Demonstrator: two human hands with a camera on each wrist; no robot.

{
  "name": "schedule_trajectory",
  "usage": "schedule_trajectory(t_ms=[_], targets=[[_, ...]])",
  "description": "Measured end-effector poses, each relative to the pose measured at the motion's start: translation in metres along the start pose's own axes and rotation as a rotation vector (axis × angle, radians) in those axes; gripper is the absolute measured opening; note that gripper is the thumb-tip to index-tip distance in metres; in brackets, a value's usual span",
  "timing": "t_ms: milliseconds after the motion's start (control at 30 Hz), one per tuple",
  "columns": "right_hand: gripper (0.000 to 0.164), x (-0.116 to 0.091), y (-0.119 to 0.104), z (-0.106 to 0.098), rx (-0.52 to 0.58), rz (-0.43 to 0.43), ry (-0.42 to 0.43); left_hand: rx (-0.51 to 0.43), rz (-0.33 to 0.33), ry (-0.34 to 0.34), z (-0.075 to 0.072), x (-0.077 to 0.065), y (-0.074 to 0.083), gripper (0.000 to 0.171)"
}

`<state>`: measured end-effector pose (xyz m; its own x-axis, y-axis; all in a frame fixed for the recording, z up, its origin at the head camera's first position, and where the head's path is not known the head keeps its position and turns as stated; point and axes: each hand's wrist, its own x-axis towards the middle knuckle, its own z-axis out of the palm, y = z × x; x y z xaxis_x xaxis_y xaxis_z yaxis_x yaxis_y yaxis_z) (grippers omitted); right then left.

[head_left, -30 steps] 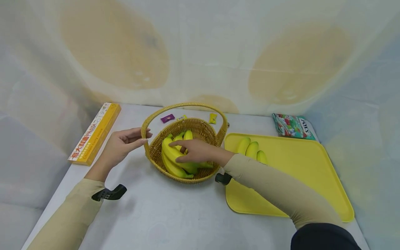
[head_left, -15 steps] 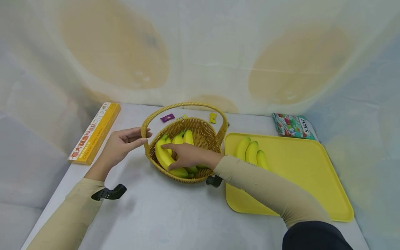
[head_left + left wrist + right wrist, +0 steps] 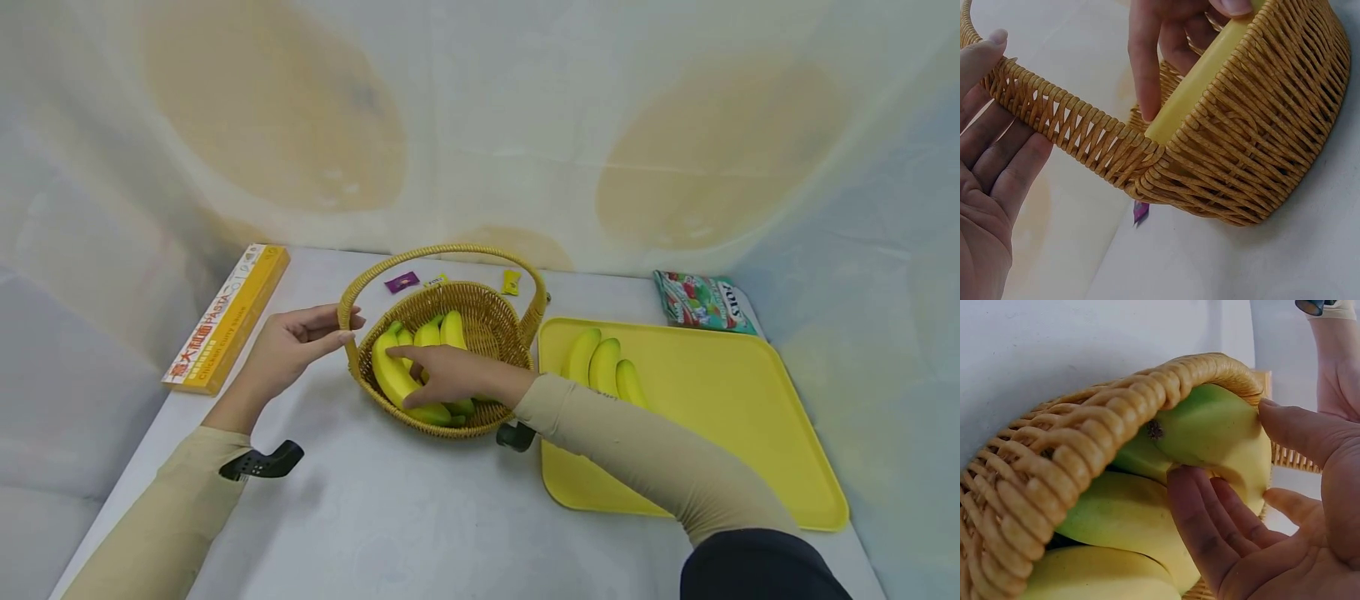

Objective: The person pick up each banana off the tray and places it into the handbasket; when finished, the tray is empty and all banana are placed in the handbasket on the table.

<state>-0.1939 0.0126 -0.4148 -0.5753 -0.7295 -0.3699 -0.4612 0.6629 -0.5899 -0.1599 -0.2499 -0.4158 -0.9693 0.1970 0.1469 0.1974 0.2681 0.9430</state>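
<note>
Banana (image 3: 389, 373) — lies in the left side of the wicker basket (image 3: 489, 327), pinched by the right hand (image 3: 453, 372). Left hand (image 3: 288, 343) grips the handle (image 3: 465, 249) — apparently steadying. Step in hand: seemingly positioning; next move likely calls for clean release.

Pasta box (image 3: 227, 319), orange and white, lying on white tabletop (image 3: 360, 525), lettered "PASTA" and "Chicken curry sauce". Right of box, near its far end: small purple packet (image 3: 402, 282), then two small yellow packets (image 3: 511, 283). Well right of box: green printed bag (image 3: 705, 303). Behind box: pale backdrop (image 3: 495, 108), large tan ovals.
</note>
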Motion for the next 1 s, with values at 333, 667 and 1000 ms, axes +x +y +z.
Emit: schedule_trajectory(t_ms=[333,667,1000], targets=[[0.073,-0.024,0.007,-0.010,0.019,-0.023,0.063,-0.008,0.004,-0.003,0.000,0.001,-0.001,0.035],[0.063,-0.095,0.043,-0.006,0.162,-0.113,0.285,-0.015,0.008,-0.003,0.001,0.001,-0.001,0.035],[0.057,-0.177,0.108,0.002,0.237,0.044,0.471,-0.028,0.016,-0.002,0.000,0.000,-0.002,0.035]])
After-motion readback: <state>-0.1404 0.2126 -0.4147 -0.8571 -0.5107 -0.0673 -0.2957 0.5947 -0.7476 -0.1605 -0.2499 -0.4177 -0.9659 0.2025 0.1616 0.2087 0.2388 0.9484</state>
